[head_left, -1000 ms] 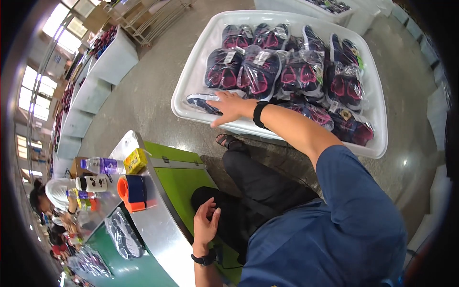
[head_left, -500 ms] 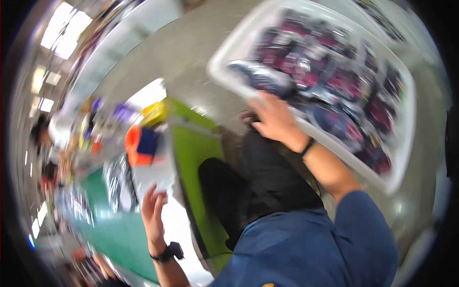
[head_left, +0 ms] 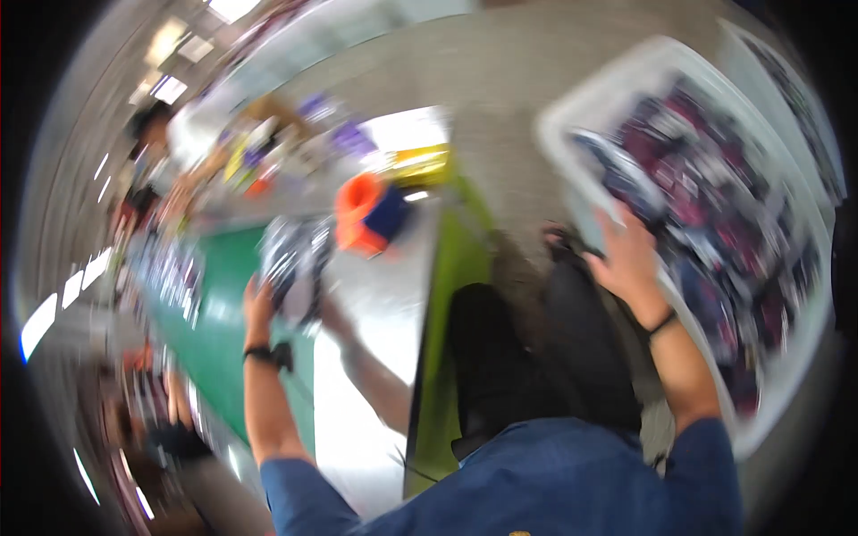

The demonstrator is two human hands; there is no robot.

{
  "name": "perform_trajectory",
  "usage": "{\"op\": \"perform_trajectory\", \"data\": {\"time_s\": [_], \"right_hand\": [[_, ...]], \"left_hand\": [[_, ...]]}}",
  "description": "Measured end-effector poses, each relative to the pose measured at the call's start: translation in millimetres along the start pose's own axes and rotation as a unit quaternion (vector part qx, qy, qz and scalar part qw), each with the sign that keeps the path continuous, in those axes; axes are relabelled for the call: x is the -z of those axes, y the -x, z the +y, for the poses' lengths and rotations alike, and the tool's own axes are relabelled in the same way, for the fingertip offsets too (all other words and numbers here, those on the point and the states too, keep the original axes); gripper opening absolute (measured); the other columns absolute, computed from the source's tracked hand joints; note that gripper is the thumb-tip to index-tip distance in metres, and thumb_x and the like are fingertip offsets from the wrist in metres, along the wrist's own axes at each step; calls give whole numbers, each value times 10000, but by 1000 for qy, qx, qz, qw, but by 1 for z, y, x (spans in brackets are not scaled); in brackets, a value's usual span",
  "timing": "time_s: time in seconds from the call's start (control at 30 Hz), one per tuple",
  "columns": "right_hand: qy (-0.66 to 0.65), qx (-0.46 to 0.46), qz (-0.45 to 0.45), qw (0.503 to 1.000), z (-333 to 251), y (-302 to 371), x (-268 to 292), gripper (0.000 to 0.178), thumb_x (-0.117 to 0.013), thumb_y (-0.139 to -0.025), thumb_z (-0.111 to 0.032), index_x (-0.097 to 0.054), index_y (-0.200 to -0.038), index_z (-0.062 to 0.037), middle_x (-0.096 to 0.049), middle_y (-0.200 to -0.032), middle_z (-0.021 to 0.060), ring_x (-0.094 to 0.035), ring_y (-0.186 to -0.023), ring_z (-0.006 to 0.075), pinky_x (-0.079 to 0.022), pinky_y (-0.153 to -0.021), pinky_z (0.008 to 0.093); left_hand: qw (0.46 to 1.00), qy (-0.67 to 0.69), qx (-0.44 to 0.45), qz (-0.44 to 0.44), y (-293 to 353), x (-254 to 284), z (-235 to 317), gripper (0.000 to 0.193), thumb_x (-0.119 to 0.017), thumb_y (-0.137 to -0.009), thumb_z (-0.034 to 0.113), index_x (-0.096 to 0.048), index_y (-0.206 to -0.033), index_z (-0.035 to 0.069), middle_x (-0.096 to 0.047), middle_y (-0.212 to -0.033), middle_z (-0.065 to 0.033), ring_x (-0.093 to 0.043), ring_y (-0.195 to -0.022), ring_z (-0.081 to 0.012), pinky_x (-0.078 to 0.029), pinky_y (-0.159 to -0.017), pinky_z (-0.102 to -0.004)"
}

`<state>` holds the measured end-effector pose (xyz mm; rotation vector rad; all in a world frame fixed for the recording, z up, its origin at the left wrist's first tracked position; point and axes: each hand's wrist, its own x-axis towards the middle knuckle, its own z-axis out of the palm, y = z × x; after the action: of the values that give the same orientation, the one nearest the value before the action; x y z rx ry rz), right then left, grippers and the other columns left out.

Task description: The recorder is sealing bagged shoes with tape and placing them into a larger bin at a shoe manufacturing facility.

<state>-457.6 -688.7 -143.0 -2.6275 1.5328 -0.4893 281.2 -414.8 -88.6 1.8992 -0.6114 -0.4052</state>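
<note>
My left hand point(head_left: 259, 310) reaches over the table to the left edge of a clear plastic bag point(head_left: 299, 268) with something dark and grey inside. Its fingers look stretched out, though blurred, and whether they touch the bag I cannot tell. My right hand point(head_left: 628, 256) is spread open at the near rim of a white plastic bin point(head_left: 552, 134). Bagged dark-blue and maroon items point(head_left: 684, 170) fill this bin, and one bagged dark-blue item point(head_left: 617, 170) lies at its left side, just beyond my right fingers.
The table has a green mat point(head_left: 223, 304), a shiny metal top point(head_left: 366, 447) and a lime-green side point(head_left: 438, 393). An orange-and-blue ring-shaped object point(head_left: 368, 214) stands beyond the bag, near a yellow packet point(head_left: 418, 164). Another person point(head_left: 192, 134) works at the far left. A second bin point(head_left: 778, 80) stands far right.
The view has swung left, so table and bin sit farther right in the picture. My left hand has come up to the bag's edge. My right hand stays open by the bin rim.
</note>
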Motion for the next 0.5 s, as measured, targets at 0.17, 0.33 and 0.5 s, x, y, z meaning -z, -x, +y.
{"op": "perform_trajectory", "data": {"time_s": [0.17,0.33,0.5], "right_hand": [[-91,31,0,995,-4,-20,-16,828,-802,-850,-357,-470,-1583,-162,-468,-1518,296,-521,-1325,474,-461,-1050,590],[6,-23,-11,1000,26,0,-26,828,-758,-922,-386,-408,-1653,-216,-365,-1637,230,-458,-1404,438,-427,-1069,555],[-3,-23,-3,1000,18,10,-28,810,-758,-923,-381,-426,-1644,-216,-356,-1645,225,-462,-1400,434,-417,-1079,553]], "left_hand": [[935,-300,-64,-181,-35,87,-26,539,-537,-1069,456,-687,-1278,-18,-719,-1071,-113,-673,-940,-206,-523,-735,-348],[949,-182,79,-247,-17,-36,-16,531,-521,-1068,407,-631,-1368,-17,-698,-1192,-131,-664,-1072,-243,-541,-886,-400],[956,-140,36,-254,50,-25,-22,537,-506,-1076,386,-591,-1417,-19,-674,-1252,-150,-645,-1137,-258,-527,-945,-405]]}}
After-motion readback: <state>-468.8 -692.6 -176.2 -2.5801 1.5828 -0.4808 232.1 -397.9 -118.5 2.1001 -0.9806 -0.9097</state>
